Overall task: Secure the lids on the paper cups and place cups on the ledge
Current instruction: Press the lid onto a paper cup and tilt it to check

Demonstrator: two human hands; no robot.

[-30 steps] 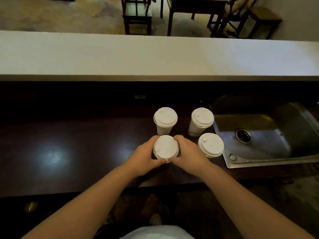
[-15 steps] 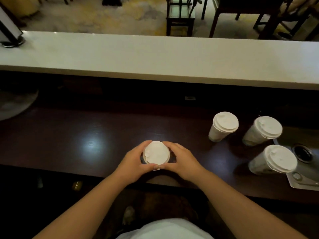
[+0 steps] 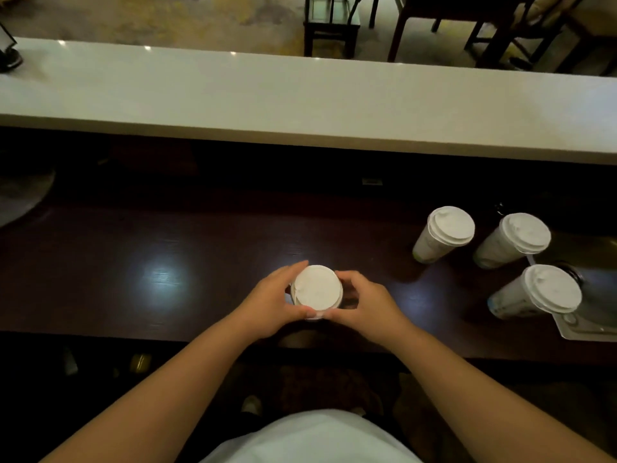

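Note:
A white paper cup with a white lid [image 3: 316, 289] stands upright on the dark wooden counter [image 3: 167, 262], near its front edge. My left hand [image 3: 270, 304] grips the cup's left side and my right hand [image 3: 369, 304] curls round its right side, thumbs meeting at the near rim. Three more lidded paper cups [image 3: 444, 233] [image 3: 514, 240] [image 3: 537, 292] stand in a group at the right. The pale ledge [image 3: 300, 101] runs across the view behind and above the counter.
A steel sink corner [image 3: 584, 325] shows at the right edge beside the nearest cup. A dark stand [image 3: 8, 55] sits on the ledge's far left. Chairs and a table stand on the floor beyond the ledge.
Both hands have carried the held cup left, away from the other three cups and the sink. It now sits in front of me, still held from both sides.

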